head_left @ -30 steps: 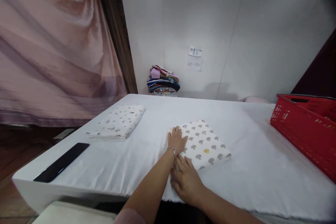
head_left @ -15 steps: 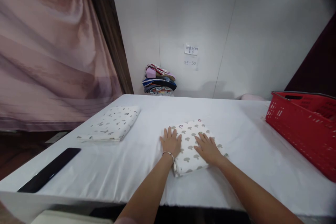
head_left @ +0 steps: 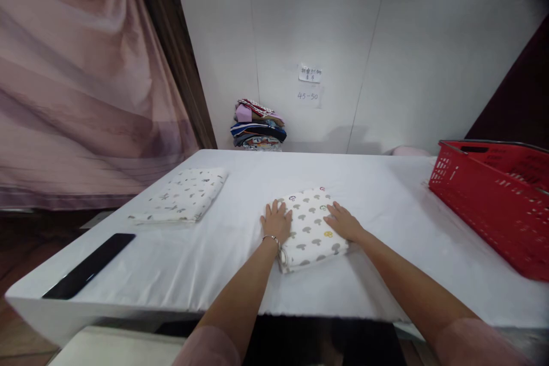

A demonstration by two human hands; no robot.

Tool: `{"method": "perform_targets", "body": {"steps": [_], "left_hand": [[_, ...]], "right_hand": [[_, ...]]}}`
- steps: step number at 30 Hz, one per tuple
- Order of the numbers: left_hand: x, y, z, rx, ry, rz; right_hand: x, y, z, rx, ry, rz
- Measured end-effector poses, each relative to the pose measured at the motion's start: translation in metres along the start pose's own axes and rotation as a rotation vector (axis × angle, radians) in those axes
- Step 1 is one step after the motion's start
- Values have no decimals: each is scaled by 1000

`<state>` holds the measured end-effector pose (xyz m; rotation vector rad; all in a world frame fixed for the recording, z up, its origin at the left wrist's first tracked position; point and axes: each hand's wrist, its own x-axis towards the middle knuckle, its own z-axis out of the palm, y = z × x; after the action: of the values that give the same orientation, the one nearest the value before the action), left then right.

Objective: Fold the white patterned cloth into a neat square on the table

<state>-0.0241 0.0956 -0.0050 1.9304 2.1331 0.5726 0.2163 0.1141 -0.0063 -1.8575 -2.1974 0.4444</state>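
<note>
A folded white cloth point(head_left: 309, 229) printed with grey mushrooms and a few coloured ones lies flat on the table in front of me. My left hand point(head_left: 277, 222) rests on its left edge, fingers spread and a bracelet at the wrist. Along the right edge lies my right hand point(head_left: 344, 222), fingers stretched out flat on the cloth. Neither hand grips anything. Farther left sits a second folded white cloth point(head_left: 184, 194) with small dark prints, untouched by either hand.
The table point(head_left: 240, 274) has a white cover. A red plastic basket point(head_left: 493, 211) stands at the right, a flat black object point(head_left: 90, 266) at the front left. Behind the far edge is a stack of folded fabrics point(head_left: 258, 126); paper notes point(head_left: 309, 84) hang on the wall.
My right hand has slid from the middle of the mushroom cloth to its right edge, uncovering a yellow mushroom. My left hand stays at the left edge. The view has shifted slightly.
</note>
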Motion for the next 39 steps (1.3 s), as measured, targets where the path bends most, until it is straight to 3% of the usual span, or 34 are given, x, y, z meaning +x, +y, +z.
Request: {"method": "perform_targets", "body": {"steps": [3,9,12,16,20,23,33,39], "left_hand": [[2,1,-2,-19,-23,-9],[1,-13,-15,-149,-153,8],[-22,-27,-22,-238,-10,110],[-71,-32,-29,-358,205,88],[-112,-20,-30,-384,226,30],[-129,-10,-28,-387,212,22],[-138,-3,-15,-314,247,5],[-142,3,-20,-365,255,40]], "right_hand": [[-4,6,-14,175,-57,26],[-26,36,-14,307,74,182],[-42,42,-7,373,136,188],[-56,35,-7,397,169,192],[-57,29,-6,348,180,217],[-57,30,-2,328,201,205],[-61,34,7,355,250,170],[-61,31,4,340,238,182]]}}
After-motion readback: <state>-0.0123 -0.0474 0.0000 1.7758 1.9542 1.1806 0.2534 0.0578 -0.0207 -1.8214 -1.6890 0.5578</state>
